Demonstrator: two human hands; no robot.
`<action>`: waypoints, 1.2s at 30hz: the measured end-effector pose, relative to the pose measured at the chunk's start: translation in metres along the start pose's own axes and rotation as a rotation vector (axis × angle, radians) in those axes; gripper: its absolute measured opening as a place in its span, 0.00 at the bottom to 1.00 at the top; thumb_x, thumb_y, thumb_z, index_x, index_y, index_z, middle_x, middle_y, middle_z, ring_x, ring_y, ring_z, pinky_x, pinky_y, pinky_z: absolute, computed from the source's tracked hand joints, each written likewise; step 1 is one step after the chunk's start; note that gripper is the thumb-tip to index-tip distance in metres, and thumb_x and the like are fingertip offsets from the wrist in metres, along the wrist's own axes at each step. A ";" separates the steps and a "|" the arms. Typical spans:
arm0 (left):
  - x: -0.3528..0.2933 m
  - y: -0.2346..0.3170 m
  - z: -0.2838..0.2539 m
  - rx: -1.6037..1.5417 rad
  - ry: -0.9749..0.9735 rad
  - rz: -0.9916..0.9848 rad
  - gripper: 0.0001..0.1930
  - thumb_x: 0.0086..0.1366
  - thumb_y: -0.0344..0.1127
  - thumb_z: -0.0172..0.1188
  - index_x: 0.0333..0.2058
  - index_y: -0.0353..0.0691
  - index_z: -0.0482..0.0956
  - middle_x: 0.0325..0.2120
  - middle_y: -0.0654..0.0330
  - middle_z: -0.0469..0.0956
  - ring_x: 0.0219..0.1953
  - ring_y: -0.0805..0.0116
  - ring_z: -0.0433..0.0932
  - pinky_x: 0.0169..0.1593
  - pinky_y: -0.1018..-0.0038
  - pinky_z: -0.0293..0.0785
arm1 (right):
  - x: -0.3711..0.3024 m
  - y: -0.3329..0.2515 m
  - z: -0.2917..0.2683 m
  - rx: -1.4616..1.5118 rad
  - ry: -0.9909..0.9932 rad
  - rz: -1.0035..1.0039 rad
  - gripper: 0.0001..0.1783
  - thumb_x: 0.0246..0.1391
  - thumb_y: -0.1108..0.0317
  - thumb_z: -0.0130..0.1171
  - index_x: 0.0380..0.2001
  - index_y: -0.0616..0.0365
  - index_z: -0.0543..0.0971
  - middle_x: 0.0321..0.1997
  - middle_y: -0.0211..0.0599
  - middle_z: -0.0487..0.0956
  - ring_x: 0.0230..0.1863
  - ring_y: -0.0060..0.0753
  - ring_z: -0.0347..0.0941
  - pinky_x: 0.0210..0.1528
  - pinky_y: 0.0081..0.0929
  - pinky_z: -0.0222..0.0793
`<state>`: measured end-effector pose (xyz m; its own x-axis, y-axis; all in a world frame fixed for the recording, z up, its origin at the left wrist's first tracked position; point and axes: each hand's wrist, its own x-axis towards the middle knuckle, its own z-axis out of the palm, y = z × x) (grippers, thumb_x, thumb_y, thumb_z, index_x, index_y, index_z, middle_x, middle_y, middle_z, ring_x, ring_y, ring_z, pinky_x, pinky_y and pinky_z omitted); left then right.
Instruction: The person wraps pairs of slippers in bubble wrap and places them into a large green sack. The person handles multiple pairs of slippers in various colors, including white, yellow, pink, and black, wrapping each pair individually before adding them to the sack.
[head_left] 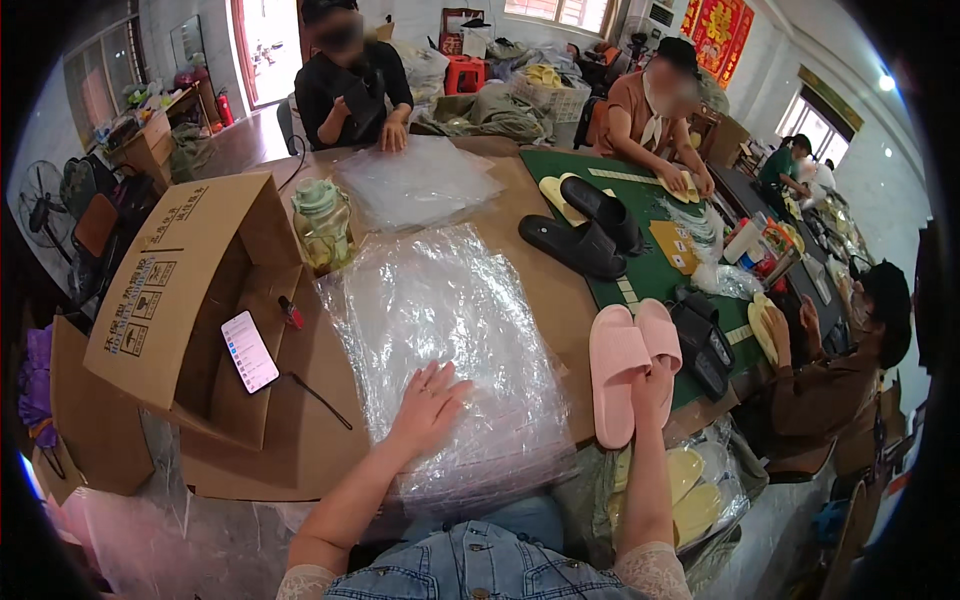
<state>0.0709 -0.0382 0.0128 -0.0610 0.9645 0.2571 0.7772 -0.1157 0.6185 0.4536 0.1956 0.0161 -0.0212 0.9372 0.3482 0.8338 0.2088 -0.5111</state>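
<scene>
My left hand (430, 408) lies flat, fingers spread, on a thick pile of clear plastic bags (445, 300) at the table's near edge. To the right, my right hand (653, 393) grips a pair of pink slide slippers (612, 375); its fingertips are partly hidden at the right slipper's strap. The pair lies side by side, straps toward the far side. Just right of them is a pair of black strapped sandals (703, 345). Farther off, black slides (575, 247) rest partly over a yellow slipper (560, 200).
An open cardboard box (190, 290) stands left, with a lit phone (249, 352) at its opening. A glass jar (322, 225) stands behind the bags. Co-workers sit around the table, one holding a yellow slipper (765, 328). Below right, a sack (735, 475) holds yellow slippers.
</scene>
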 end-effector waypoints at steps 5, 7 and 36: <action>0.005 -0.008 -0.002 -0.176 -0.013 -0.028 0.21 0.75 0.41 0.43 0.62 0.49 0.73 0.69 0.52 0.61 0.73 0.44 0.52 0.74 0.53 0.44 | -0.043 -0.096 -0.044 1.191 -0.109 0.047 0.21 0.58 0.63 0.60 0.53 0.59 0.79 0.59 0.46 0.75 0.61 0.46 0.71 0.61 0.39 0.69; 0.007 -0.003 -0.010 -0.175 -0.027 -0.045 0.21 0.75 0.41 0.43 0.63 0.48 0.72 0.69 0.51 0.61 0.72 0.44 0.52 0.73 0.53 0.45 | -0.074 -0.162 -0.094 0.946 -0.391 -0.036 0.23 0.56 0.60 0.63 0.54 0.56 0.79 0.61 0.45 0.74 0.62 0.44 0.71 0.60 0.38 0.71; -0.002 0.098 -0.065 -0.011 -0.235 0.464 0.25 0.72 0.42 0.51 0.66 0.49 0.68 0.70 0.56 0.59 0.73 0.45 0.51 0.72 0.50 0.50 | -0.070 -0.257 0.119 0.089 -0.443 -0.392 0.16 0.49 0.67 0.59 0.41 0.65 0.77 0.55 0.61 0.71 0.39 0.63 0.77 0.38 0.53 0.77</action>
<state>0.1066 -0.0668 0.1217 0.4317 0.8381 0.3336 0.6821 -0.5453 0.4873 0.1747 0.1098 0.0297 -0.5619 0.8090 0.1727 0.6685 0.5670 -0.4812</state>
